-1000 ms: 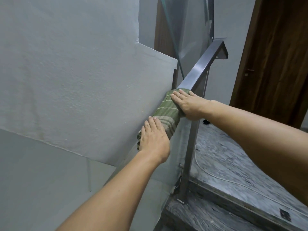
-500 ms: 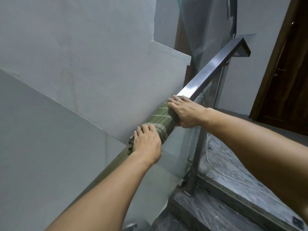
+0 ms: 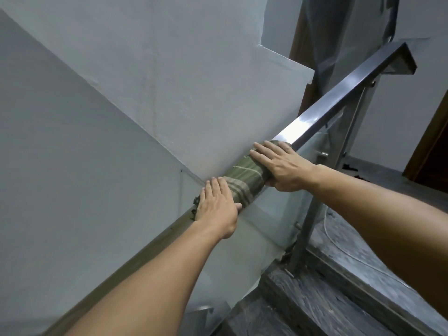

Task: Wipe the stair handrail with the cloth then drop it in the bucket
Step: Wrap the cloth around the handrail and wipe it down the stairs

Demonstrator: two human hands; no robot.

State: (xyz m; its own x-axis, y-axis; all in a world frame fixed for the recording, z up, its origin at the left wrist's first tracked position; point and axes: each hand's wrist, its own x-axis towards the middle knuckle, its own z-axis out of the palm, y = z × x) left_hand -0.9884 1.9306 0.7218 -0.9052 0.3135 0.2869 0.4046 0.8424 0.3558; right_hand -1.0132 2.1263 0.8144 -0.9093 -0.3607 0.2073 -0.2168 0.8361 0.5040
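A green checked cloth (image 3: 243, 181) is wrapped over the sloping steel handrail (image 3: 339, 98). My left hand (image 3: 217, 206) presses flat on the cloth's lower end. My right hand (image 3: 282, 164) clamps the cloth's upper end, fingers over the rail and thumb under it. Above my right hand the rail is bare and shiny up to its top corner. No bucket is in view.
A glass panel (image 3: 274, 214) hangs under the rail, held by a steel post (image 3: 305, 229). Grey stone steps (image 3: 322, 301) lie at the lower right, with a thin white cable across them. A grey wall fills the left; a brown door (image 3: 434, 146) stands at the far right.
Both hands and the cloth have slid down the rail, leaving more bare rail above. The camera has moved, so the rail's top end now sits further right.
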